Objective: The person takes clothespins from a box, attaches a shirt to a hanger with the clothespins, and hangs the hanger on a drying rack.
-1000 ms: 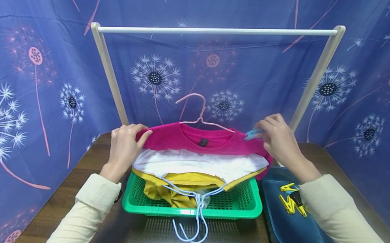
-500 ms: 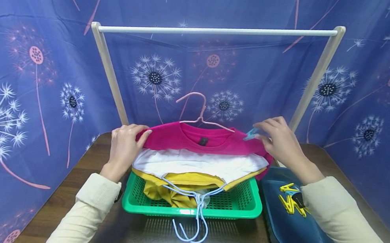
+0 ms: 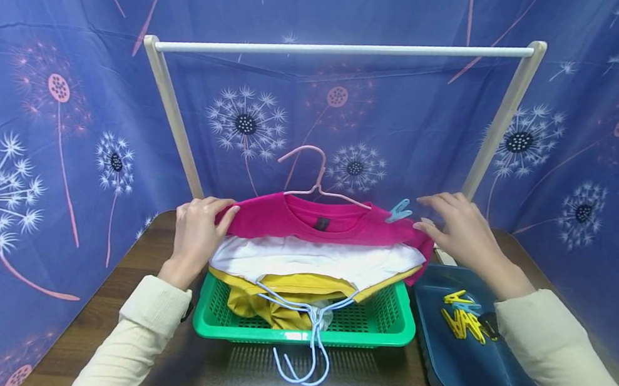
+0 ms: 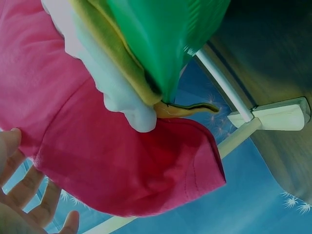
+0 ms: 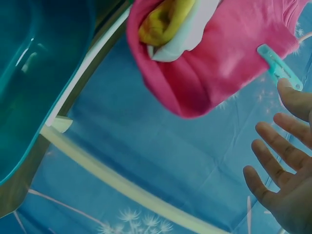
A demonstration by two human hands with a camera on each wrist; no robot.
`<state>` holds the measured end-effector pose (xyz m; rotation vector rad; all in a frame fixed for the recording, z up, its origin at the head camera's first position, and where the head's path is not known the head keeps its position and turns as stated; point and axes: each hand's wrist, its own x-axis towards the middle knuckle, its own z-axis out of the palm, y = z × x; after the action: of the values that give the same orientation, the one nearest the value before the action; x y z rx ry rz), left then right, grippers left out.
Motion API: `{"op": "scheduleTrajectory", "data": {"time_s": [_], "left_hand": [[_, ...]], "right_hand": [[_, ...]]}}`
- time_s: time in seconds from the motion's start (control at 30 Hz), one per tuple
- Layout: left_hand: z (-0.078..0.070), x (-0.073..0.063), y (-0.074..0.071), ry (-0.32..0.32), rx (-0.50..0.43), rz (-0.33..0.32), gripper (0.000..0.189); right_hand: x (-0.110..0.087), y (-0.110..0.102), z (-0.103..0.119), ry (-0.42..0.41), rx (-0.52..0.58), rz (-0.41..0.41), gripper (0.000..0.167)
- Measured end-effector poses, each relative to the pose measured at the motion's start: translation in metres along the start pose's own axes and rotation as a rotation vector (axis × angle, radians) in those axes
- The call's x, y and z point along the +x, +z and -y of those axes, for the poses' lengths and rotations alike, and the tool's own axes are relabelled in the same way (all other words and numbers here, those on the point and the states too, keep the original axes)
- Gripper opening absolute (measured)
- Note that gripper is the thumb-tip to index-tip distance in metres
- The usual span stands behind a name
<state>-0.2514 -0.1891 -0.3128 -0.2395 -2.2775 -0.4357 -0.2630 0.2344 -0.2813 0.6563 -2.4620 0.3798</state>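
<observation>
A bright pink shirt [image 3: 262, 216] on a pink hanger [image 3: 319, 178] lies over a white shirt [image 3: 302, 258] and a yellow one [image 3: 300, 283]. My left hand [image 3: 196, 234] pinches the pink shirt's left shoulder, thumb in front and fingers behind. On its right shoulder a light blue clothespin [image 3: 399, 211] is clipped, standing up from the fabric. Just right of that clothespin, my right hand [image 3: 461, 231] is spread with nothing in it; the right wrist view has its fingers [image 5: 273, 161] apart and the thumb beside the clothespin [image 5: 280, 68].
Under the shirts stands a green basket [image 3: 305, 338], with two light blue hangers [image 3: 316, 345] hooking over its front rim. A dark blue tray [image 3: 485, 381] at right holds yellow, blue and black clothespins [image 3: 464, 322]. Behind rises a wooden rack with a white rod [image 3: 347, 49].
My right hand has let go of the light blue clothespin and drawn back to the right, fingers opening. The clothespin stays on the pink shirt; my left hand keeps its place.
</observation>
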Motion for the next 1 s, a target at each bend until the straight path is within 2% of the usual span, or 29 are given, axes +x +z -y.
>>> {"op": "scheduleTrajectory", "data": {"time_s": [0.4, 0.67, 0.8, 1.0], "left_hand": [[0.004, -0.004, 0.001, 0.015, -0.017, -0.027, 0.018], [0.006, -0.004, 0.002, 0.025, -0.008, -0.033, 0.018], [0.006, -0.004, 0.001, 0.024, -0.014, -0.034, 0.018], [0.009, -0.004, 0.001, 0.017, -0.020, -0.041, 0.016]], "right_hand": [[-0.023, -0.002, -0.018, 0.071, -0.050, 0.001, 0.030], [-0.042, 0.008, -0.035, 0.025, -0.132, 0.014, 0.021], [-0.055, 0.016, -0.041, 0.035, -0.156, 0.069, 0.023], [-0.071, 0.026, -0.047, 0.092, -0.178, 0.205, 0.024]]}}
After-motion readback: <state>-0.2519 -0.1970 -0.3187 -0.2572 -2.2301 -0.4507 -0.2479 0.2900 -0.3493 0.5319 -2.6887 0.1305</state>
